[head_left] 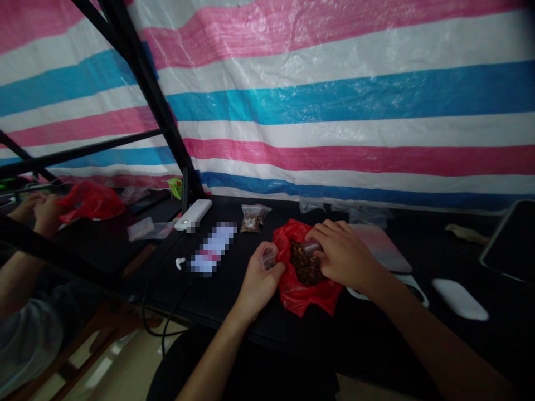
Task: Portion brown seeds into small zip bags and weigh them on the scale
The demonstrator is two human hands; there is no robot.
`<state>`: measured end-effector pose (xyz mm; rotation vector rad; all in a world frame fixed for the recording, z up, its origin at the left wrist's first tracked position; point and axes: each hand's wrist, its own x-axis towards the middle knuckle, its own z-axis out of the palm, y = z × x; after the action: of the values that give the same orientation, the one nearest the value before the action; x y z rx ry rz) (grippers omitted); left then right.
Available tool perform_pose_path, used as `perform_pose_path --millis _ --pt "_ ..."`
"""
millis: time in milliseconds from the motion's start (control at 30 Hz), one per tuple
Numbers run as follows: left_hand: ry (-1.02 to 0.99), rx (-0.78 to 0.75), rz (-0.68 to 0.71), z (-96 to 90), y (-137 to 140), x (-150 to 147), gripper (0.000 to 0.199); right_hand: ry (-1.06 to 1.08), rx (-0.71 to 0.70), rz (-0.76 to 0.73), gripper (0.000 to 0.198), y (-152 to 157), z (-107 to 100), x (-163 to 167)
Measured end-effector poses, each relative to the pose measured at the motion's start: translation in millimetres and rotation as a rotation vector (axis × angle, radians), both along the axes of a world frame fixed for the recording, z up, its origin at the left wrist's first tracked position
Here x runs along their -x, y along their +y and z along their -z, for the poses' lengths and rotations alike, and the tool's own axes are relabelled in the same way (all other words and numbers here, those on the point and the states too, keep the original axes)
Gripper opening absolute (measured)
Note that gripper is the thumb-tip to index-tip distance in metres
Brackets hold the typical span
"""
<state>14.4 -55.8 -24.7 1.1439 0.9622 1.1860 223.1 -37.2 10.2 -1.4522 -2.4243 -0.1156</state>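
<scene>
A red plastic bag (292,295) lies spread on the black table, with a heap of small brown pieces (307,267) in its middle. My right hand (340,250) reaches over the heap from the right, its fingers closed on a small clear container (311,247) tipped against the brown pieces. At the bag's left edge my left hand (259,284) is closed round a small clear plastic bag (268,256), whose rounded mouth shows between thumb and fingers. Behind them stands a filled clear zip bag (251,217) with brown contents.
Left of my hands are a phone (213,248) with a blurred screen, a white earbud (180,263) and a white power bank (193,215). To the right lie a white mouse-shaped object (460,299) and a dark tablet (512,245). Another person's hand (45,211) is at far left.
</scene>
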Motion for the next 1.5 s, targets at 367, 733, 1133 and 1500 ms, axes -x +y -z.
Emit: perform_pose_path --millis 367,733,1133,1500 --pt "-0.091 0.086 0.035 -1.6 -1.0 -1.2 0.017 0.07 0.081 0.048 0.012 -2.7 11.6 15.8" --pt "0.012 -0.063 0.052 -5.2 10.5 -7.7 0.021 0.028 0.007 0.153 0.015 1.0 17.9 14.9" --pt "-0.021 -0.069 -0.016 -4.3 13.2 -4.7 0.02 0.403 0.149 0.126 0.026 10.4 26.5 10.1" --pt "0.563 -0.428 -0.201 5.7 12.9 -0.4 0.004 0.73 0.027 -0.095 0.03 4.1 3.6 7.2"
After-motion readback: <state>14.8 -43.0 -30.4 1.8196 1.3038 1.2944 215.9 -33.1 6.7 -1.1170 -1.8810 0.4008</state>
